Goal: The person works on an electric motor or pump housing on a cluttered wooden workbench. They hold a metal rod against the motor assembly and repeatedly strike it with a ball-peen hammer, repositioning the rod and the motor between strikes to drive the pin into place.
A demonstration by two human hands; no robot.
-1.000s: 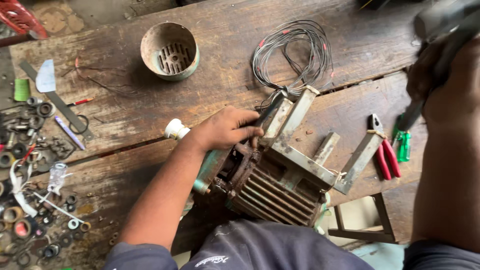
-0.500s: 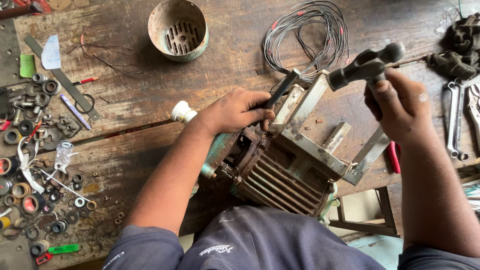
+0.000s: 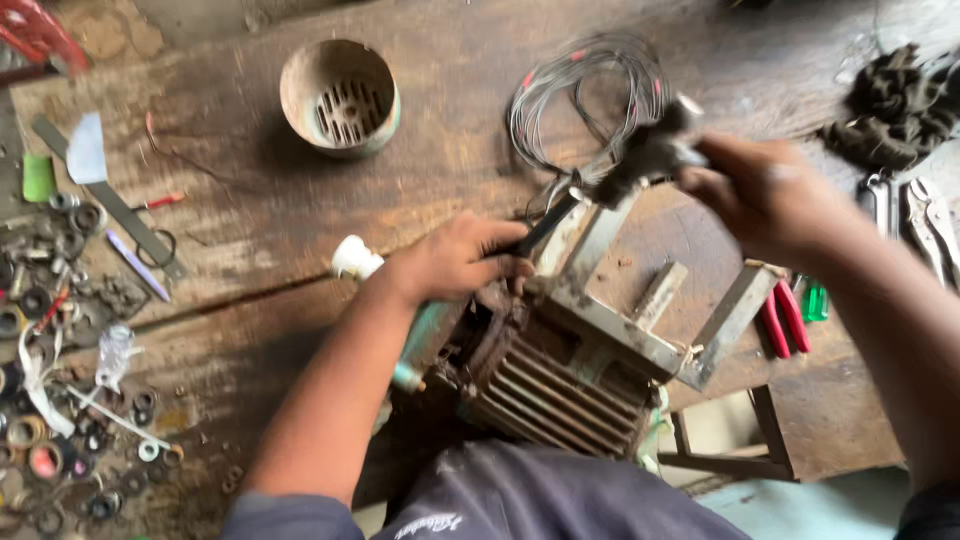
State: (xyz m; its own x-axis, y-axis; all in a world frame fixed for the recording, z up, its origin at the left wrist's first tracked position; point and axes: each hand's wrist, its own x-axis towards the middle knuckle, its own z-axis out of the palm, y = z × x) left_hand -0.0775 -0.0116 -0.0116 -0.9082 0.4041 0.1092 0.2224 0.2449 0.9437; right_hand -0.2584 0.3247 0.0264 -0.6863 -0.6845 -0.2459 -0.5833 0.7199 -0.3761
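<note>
The right hand (image 3: 770, 195), clenched on a dark-headed hammer (image 3: 640, 155), has swung down onto the dark chisel (image 3: 545, 225) the left hand (image 3: 455, 265) grips against the ribbed rusty motor (image 3: 560, 385), centre frame.

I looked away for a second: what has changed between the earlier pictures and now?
The right hand came in from the right edge gripping a hammer and swung it down toward the dark tool that the left hand holds against the motor. The left hand's grip, the motor and the wire coil stayed put.
</note>
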